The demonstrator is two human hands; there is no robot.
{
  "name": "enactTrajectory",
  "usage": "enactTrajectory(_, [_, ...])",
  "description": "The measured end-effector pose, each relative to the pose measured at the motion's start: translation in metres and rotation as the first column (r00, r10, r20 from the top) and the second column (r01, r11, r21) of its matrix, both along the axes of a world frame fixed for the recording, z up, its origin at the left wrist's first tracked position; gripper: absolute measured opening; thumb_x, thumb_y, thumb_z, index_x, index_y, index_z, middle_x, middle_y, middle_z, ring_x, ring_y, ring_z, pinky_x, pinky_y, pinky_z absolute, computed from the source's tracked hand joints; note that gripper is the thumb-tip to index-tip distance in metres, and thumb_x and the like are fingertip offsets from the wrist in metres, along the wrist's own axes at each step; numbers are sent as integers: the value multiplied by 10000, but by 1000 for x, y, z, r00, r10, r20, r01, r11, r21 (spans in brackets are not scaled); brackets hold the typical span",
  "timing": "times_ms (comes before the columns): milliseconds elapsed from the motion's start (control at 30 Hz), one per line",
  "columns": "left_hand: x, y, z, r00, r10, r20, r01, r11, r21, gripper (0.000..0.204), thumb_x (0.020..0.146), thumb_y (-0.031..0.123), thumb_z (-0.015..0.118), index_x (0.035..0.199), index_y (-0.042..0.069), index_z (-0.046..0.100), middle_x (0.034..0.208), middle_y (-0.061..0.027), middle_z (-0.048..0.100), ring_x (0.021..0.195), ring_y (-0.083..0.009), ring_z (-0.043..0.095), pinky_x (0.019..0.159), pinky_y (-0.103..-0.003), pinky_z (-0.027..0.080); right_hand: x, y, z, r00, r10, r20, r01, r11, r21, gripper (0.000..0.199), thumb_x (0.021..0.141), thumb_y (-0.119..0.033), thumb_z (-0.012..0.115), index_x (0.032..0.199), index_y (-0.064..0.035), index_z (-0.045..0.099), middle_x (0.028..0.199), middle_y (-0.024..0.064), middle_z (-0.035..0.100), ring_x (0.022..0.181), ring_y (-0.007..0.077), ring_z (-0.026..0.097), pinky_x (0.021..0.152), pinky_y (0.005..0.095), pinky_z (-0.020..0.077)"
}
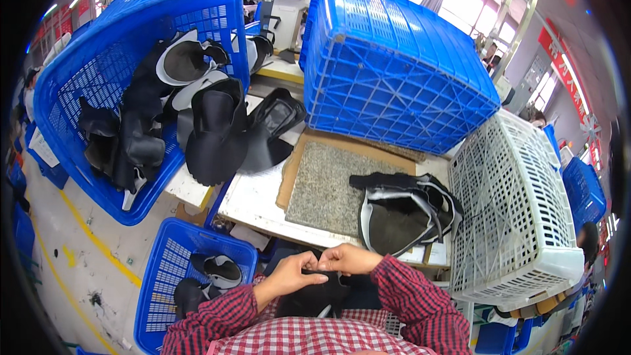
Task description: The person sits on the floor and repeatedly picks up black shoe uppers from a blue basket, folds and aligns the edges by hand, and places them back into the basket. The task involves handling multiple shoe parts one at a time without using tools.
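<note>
My left hand point(290, 278) and my right hand point(350, 260) meet in front of my body, fingers pinched together at the top edge of a black shoe upper point(314, 300). The piece hangs down over my lap, and its lower part is partly hidden by my checked apron. What lies between the fingertips is too small to make out. Just beyond my right hand, a black shoe upper with a grey lining point(401, 220) rests on the table edge. A rough grey stone slab point(324, 187) lies on brown cardboard behind it.
Several black uppers point(217, 128) spill from a tilted blue basket point(138, 213) at left. A large blue crate point(401, 66) stands on its side behind the slab. A white plastic basket point(506, 207) is at right. Below left, another blue basket point(152, 289) holds uppers. People sit farther back.
</note>
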State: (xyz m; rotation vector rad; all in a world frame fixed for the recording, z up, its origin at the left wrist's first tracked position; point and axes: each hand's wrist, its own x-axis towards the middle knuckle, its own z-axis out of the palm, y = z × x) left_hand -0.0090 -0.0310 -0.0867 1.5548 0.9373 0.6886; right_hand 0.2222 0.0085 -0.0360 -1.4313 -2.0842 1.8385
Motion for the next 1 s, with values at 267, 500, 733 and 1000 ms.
enactTrajectory(267, [-6, -5, 3, 998, 60, -20, -58, 996, 63, 328, 819, 243, 897, 878, 37, 649, 807, -75, 696, 778, -137, 669, 727, -313, 543, -3, -4, -19, 992, -115, -56, 102, 976, -193, 289, 1051, -321, 645, 1117, -47, 712, 809, -28, 642, 570, 64, 543, 553, 229, 451])
enactTrajectory(500, [-18, 6, -8, 999, 54, -2, -54, 996, 69, 341, 817, 263, 893, 888, 35, 650, 818, -98, 701, 765, -174, 680, 711, -329, 542, -25, -14, -3, 990, -120, 69, 113, 988, 104, 227, 1045, -257, 645, 1103, -45, 698, 851, 5, 683, 593, 72, 588, 560, 251, 494])
enactTrajectory(733, [-30, 12, -15, 999, 48, -19, -47, 998, 41, 367, 797, 272, 896, 859, 31, 627, 791, -107, 687, 728, -221, 659, 675, -364, 519, -51, -26, 1, 989, -100, 108, 17, 808, 588, 159, 949, -206, 704, 979, -50, 697, 828, 97, 708, 671, 233, 691, 602, 324, 548])
enactTrajectory(1000, [-39, 20, -33, 998, 8, 60, -18, 987, 163, 258, 838, 219, 860, 871, 44, 673, 796, -86, 663, 707, -172, 617, 661, -333, 483, -65, -18, 5, 955, 119, 272, -296, 297, 908, 121, 882, -191, 722, 913, -110, 636, 822, 50, 629, 725, 256, 661, 621, 367, 544])
